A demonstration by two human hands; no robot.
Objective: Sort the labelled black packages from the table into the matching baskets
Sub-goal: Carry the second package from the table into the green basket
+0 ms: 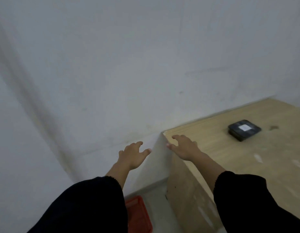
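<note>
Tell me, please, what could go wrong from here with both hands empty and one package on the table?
The package lies far from both open hands, well past the right hand, so a hurried reach could knock it. Its white label is too blurred to read here, so it could be missorted. The red basket sits low by the table, half hidden behind the left sleeve; a drop could miss it.
</note>
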